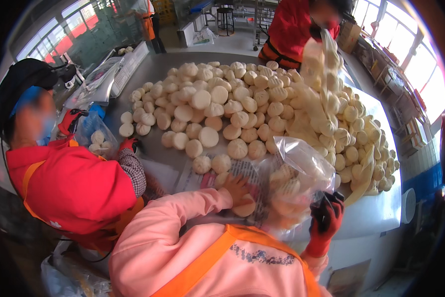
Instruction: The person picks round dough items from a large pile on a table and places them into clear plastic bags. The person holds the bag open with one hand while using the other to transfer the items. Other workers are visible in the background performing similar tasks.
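My left hand (238, 190), ungloved, lies with its fingers spread between a steamed bun (243, 208) and another bun (221, 179), over printed plastic sheets (257, 185). What is under the palm is hidden. In a red and black glove, my right hand (326, 213) grips the edge of a clear plastic bag (306, 157). Several buns (285, 182) show in or behind the clear plastic. Beyond both hands, a large heap of white buns (241, 100) spreads across the metal table (378, 213), some pleated side up and others flat side up.
At the left, a co-worker in red (70, 185) holds a clear bag with buns (98, 137). Across the table, another person (293, 29) holds up a long, yellowish plastic bag (313, 67) over the heap. A white crate (129, 68) stands at the table's far left.
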The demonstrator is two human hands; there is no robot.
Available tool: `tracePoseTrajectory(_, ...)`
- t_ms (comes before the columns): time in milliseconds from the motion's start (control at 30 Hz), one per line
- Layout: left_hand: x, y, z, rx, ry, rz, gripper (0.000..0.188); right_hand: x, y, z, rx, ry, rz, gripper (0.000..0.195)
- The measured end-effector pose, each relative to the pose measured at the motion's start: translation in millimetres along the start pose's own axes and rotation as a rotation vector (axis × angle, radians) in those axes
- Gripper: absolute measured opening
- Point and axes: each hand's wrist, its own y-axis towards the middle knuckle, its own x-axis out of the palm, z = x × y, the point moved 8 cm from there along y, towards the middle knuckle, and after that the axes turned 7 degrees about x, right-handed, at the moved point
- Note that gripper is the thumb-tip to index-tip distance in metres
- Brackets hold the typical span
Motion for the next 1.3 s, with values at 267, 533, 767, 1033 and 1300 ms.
tracePoseTrajectory(267, 33.6, 4.4, 14.5, -0.132, -0.609, -0.189, 0.057, -1.7, 9.8, -4.5, -0.042, -0.163, -0.163, 0.043)
tracePoseTrajectory(533, -177.9, 29.7, 1.4, 0.23, -1.714, 0.541, 0.055, 7.2, 19.3, -30.3, -0.148, -0.24, -0.204, 0.035)
tracePoseTrajectory(767, -167.3, 168.8, 85.2, 0.289, -1.3, -0.229, 0.035, 10.6, 20.5, -54.8, -0.235, -0.21, -0.202, 0.031)
tracePoseTrajectory(1033, -187.8, 155.2, 45.8, 0.427, -0.352, -0.084, 0.071, -17.1, 28.9, -15.0, -0.123, -0.262, -0.185, 0.038)
tracePoseTrajectory(1300, -223.5, 101.0, 54.7, 0.527, -0.383, 0.555, 0.018, -63.1, -27.7, 154.3, 0.505, 0.133, -0.02, 0.061)
